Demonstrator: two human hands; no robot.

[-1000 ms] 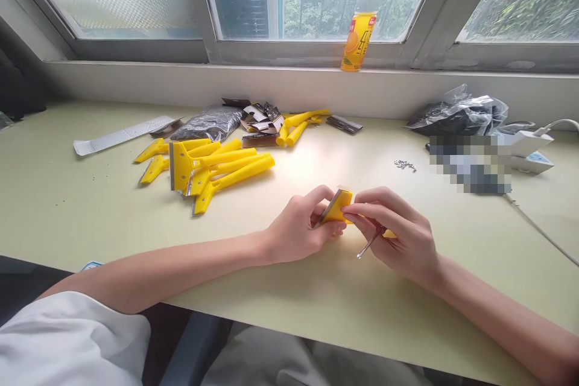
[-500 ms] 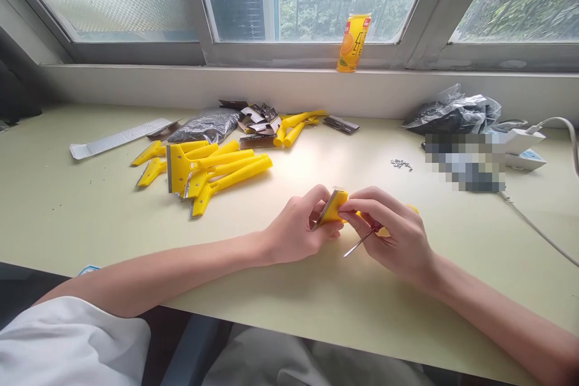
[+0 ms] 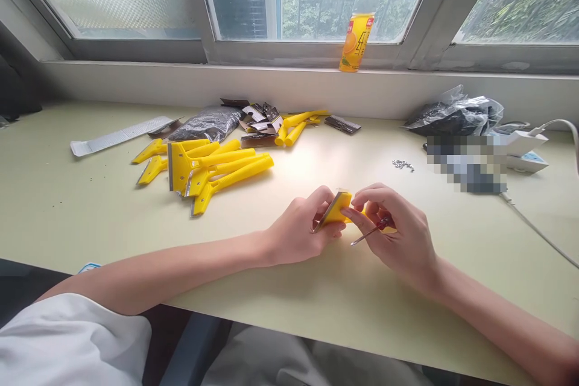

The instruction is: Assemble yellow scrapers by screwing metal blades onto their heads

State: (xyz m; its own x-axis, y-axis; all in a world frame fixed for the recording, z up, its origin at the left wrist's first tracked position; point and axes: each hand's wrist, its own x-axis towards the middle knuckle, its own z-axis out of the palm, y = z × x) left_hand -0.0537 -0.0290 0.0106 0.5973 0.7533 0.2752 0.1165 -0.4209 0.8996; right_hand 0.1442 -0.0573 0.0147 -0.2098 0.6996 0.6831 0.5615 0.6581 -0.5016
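Scraper [image 3: 337, 208], yellow, sits pinched between our hands above the bench [image 3: 67, 205]: left hand [image 3: 301, 226] grips its bladed head, right hand [image 3: 395, 232] clasps its handle and a small screwdriver [image 3: 368, 232]. Only writing shows on the orange bottle [image 3: 357, 33], too small to read.

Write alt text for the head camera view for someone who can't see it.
Both hands hold a yellow scraper over a pale green table: left hand at its blade end, right hand also gripping a small screwdriver. A pile of yellow scrapers lies to the left.
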